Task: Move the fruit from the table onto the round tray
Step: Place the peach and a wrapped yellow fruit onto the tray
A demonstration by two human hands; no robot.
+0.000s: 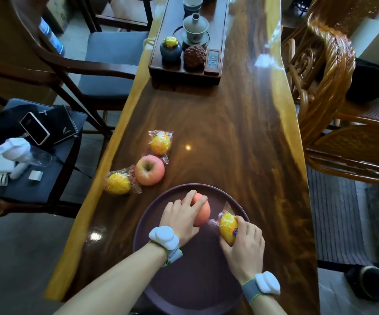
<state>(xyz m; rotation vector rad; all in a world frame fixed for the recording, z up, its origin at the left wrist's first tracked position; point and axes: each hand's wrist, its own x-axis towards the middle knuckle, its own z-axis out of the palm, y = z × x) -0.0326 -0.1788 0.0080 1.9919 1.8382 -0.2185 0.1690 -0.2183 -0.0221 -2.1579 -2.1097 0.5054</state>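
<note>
A dark purple round tray (152, 208) lies on the near part of the long wooden table (240, 133). Over the tray, my left hand (180, 218) grips a pink apple (203, 212), and my right hand (243, 246) holds a plastic-wrapped orange (228, 225) just right of it. On the table to the left beyond the tray sit a second pink apple (149, 170), a wrapped orange (118, 183) by the table's left edge, and another wrapped orange (160, 143) farther back.
A wooden tea tray (215, 71) with a lidded cup, small jars and a remote stands at the far end. Dark chairs stand left of the table, one holding a phone and a bottle (22, 153). A rattan chair (334, 92) stands to the right.
</note>
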